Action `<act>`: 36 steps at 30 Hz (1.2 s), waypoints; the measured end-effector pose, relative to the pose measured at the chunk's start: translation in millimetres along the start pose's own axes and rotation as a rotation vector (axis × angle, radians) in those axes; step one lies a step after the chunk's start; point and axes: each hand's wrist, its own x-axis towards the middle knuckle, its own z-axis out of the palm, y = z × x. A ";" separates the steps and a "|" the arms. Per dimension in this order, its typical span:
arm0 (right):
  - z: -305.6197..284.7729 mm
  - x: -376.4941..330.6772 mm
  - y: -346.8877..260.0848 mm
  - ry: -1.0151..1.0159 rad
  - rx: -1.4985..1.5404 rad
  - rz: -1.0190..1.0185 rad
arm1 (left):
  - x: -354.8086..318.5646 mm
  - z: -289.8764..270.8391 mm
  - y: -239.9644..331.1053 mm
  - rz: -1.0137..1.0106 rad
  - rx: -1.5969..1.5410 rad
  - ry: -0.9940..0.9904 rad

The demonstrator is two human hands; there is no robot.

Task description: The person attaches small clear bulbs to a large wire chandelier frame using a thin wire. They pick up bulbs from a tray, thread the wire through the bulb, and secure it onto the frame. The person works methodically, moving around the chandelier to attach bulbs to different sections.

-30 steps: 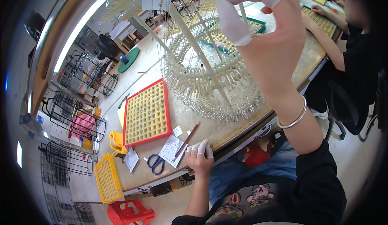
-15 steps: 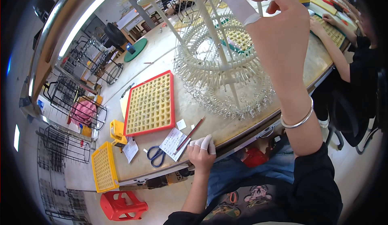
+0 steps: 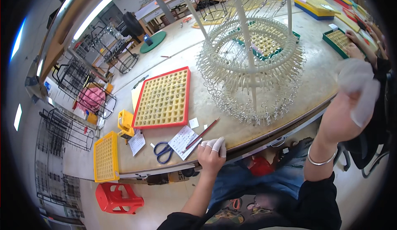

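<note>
My left hand (image 3: 212, 154), with white covers on its fingertips, rests at the table's front edge. Its fingers lie over the edge, close together, holding nothing I can see. Beside it are a dark red pencil (image 3: 202, 135), lying across a white written paper slip (image 3: 180, 144), and blue-handled scissors (image 3: 163, 152). My right hand (image 3: 349, 106), also with white-covered fingers, is raised off to the right, away from the rack; motion blurs its fingers. A tall cream ring rack (image 3: 250, 69) stands on the table between and beyond my hands, with many small silver chains and clasps hanging from its rings.
Left of the rack lies a red-framed compartment tray (image 3: 188, 91); a yellow tray (image 3: 116, 159) sits at the left table corner near a yellow holder (image 3: 125, 122). Behind the rack is a green tray (image 3: 296, 35). Another person's hands (image 3: 355, 44) work at right. A red stool (image 3: 118, 199) stands below.
My right hand has come down and to the right, away from the rack's top. My left hand stays at the table edge. The view has shifted, showing more of the table's right side.
</note>
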 end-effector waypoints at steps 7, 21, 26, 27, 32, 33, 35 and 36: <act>27.3 2.7 0.3 0.236 -0.084 0.301 | 3.4 -5.2 1.9 -0.015 0.006 0.000; 53.2 47.3 64.6 0.011 1.034 0.648 | -8.0 -1.1 -7.0 -0.059 0.010 -0.117; 57.8 51.8 80.8 0.062 1.176 0.785 | -12.4 1.3 -10.2 -0.052 -0.004 -0.104; 59.3 51.3 79.1 0.053 1.163 0.795 | -13.3 2.1 -10.3 -0.050 -0.016 -0.091; 67.5 51.0 87.8 0.000 1.082 0.730 | -13.3 1.9 -11.5 -0.024 -0.059 -0.018; 68.8 52.0 90.3 0.023 1.061 0.730 | -12.8 2.2 -11.1 -0.023 -0.058 -0.014; 66.8 50.3 89.7 0.048 1.012 0.735 | -13.7 3.1 -10.4 -0.020 -0.062 -0.011; 66.6 50.4 84.7 0.049 0.989 0.737 | -13.6 3.8 -10.7 -0.018 -0.064 -0.009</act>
